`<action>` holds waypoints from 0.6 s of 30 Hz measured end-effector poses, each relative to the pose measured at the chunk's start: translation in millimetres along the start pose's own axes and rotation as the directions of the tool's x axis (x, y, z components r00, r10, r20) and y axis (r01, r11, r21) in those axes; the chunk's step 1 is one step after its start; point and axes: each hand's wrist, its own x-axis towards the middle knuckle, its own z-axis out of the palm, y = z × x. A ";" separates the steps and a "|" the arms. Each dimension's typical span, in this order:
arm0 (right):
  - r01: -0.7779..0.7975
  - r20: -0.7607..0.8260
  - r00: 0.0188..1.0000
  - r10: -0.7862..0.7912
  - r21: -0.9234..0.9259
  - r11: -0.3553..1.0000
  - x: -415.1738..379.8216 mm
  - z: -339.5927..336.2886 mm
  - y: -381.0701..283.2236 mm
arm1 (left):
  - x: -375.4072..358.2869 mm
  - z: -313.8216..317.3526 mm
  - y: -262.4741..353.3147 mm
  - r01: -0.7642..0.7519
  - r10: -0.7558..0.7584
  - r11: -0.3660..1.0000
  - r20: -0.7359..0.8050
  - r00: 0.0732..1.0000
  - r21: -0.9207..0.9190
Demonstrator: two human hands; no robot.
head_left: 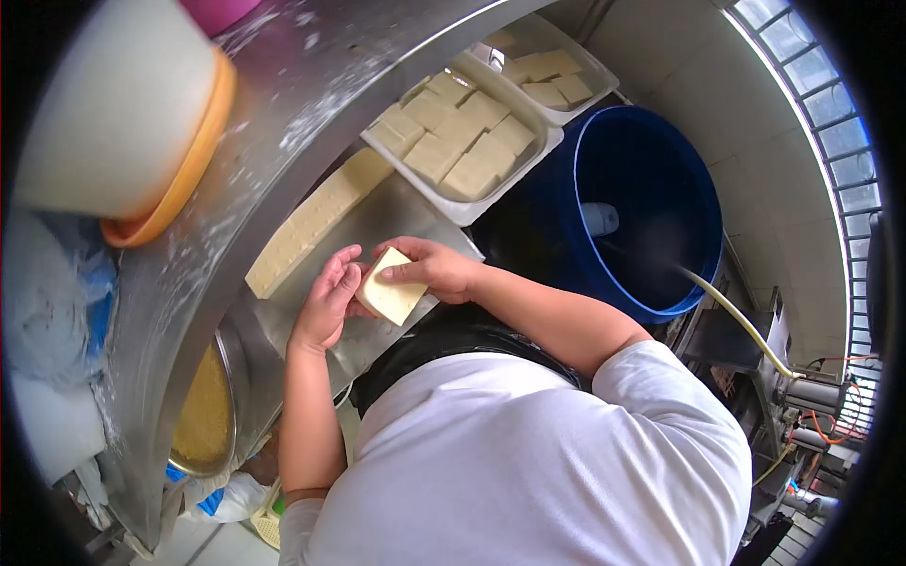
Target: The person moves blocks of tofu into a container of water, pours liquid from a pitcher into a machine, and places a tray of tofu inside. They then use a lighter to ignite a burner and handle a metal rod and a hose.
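Note:
A square block of tofu [394,291], pale yellow, is held tilted in front of my body. My right hand [439,271] grips it, with the thumb across its upper face. My left hand [326,297] is beside the block's left edge, fingers stretched and apart; some of its fingertips are hidden behind the block. Under both hands is a metal tray [401,212]. Along its far left side lies a long strip of tofu [316,222]. Just beyond, a white tub [462,209] holds several similar tofu blocks [434,156].
A second tub [604,83] with tofu blocks stands farther back. To the right is a large blue barrel [578,189], with a hose [741,321] nearby. A steel ledge [274,123] curves along the left, bearing a white bucket with an orange rim [184,156]. Below it sits a round pan [229,377].

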 end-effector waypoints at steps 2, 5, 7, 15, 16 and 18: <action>-0.030 -0.053 0.997 0.049 0.315 0.949 -10.4 -14.7 -20.6 | 12.4 18.9 11.3 -0.023 0.024 0.999 -0.044 0.999 0.025; 0.091 -0.150 0.988 -0.036 0.374 0.923 -12.3 -55.1 -58.7 | 29.6 51.1 29.3 -0.098 0.096 0.995 -0.102 0.990 -0.019; 0.207 -0.224 0.965 -0.139 0.319 0.925 -0.3 -93.9 -88.5 | 42.0 56.5 24.3 -0.075 0.084 0.995 -0.134 0.987 0.073; 0.401 -0.457 0.536 -0.710 -0.602 0.690 158.4 -265.5 -199.7 | 37.2 74.4 -13.6 0.141 -0.026 0.945 -0.364 0.931 0.294; 0.312 -0.360 0.508 -0.783 -0.770 0.556 170.0 -270.3 -208.9 | 31.1 74.2 -19.6 0.173 -0.038 0.934 -0.393 0.919 0.313; 0.222 -0.240 0.504 -0.830 -0.892 0.393 192.6 -271.6 -218.9 | 18.5 71.0 -33.8 0.190 -0.040 0.932 -0.436 0.899 0.307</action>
